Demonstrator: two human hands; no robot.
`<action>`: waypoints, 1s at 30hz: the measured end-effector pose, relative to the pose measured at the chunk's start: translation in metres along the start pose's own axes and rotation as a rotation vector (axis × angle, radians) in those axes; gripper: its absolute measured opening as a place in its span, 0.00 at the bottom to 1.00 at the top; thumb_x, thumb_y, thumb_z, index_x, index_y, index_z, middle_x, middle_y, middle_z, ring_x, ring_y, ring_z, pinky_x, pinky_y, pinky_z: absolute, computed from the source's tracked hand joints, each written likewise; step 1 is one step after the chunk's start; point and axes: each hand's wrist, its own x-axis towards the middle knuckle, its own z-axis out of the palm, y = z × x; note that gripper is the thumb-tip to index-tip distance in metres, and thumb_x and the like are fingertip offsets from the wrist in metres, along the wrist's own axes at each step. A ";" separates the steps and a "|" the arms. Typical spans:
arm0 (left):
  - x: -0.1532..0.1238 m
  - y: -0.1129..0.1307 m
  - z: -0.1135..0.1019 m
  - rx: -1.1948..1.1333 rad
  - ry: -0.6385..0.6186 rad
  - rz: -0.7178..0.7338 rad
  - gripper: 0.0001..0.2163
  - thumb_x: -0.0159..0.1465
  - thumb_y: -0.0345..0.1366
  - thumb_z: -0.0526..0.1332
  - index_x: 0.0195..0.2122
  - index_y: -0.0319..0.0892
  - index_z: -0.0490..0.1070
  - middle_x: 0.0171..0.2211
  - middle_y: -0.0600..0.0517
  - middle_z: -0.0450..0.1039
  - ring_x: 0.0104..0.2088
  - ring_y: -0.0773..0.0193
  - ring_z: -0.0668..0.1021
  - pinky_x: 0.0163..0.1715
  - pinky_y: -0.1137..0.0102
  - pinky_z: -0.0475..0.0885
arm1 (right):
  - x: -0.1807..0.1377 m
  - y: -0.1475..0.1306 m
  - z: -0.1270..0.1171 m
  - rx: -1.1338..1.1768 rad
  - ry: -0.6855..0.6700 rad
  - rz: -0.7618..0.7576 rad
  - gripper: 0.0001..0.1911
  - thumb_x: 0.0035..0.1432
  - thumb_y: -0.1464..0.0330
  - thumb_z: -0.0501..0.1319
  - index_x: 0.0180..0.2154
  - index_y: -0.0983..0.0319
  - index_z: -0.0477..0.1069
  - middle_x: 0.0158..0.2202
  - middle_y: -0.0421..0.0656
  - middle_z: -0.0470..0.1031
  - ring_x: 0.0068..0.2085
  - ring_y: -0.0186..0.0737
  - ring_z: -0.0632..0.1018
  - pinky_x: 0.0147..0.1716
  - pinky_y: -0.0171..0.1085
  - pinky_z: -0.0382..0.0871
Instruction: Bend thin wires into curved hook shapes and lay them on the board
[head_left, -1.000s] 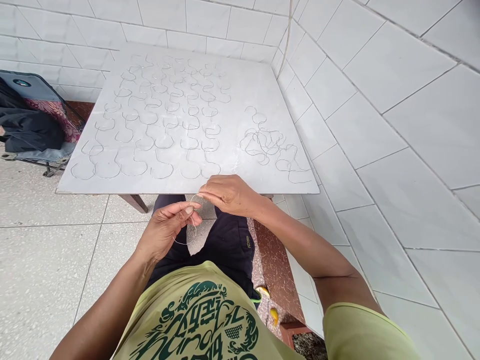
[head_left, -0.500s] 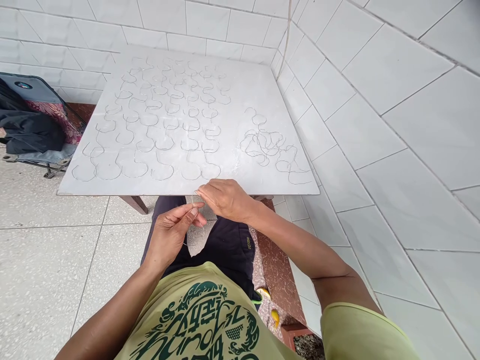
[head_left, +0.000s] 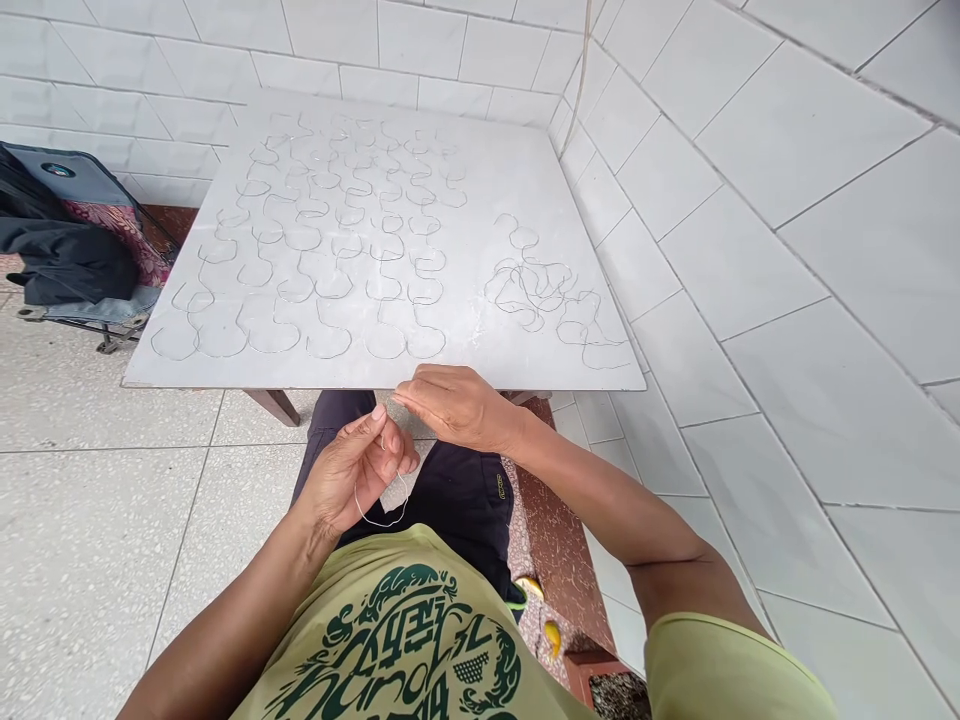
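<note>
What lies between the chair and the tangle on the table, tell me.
The head view shows rows of curved strands on the table between the chair and the tangle, with a strip free of strands just before the tangle.

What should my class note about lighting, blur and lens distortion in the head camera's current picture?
Head view: soft light, no hard shadows; the curved strands fade toward the pale table's far edge; the left hand and right hand look fairly sharp, the thin loop below them less distinct; steeply slanting tile lines at picture right suggest a wide-angle lens.
</note>
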 end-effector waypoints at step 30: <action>-0.008 -0.004 -0.011 0.280 0.100 -0.041 0.13 0.65 0.40 0.72 0.48 0.40 0.83 0.39 0.43 0.84 0.40 0.58 0.83 0.46 0.64 0.76 | -0.013 0.009 -0.001 0.152 0.023 0.231 0.14 0.76 0.65 0.53 0.40 0.63 0.74 0.31 0.43 0.77 0.32 0.36 0.74 0.33 0.36 0.68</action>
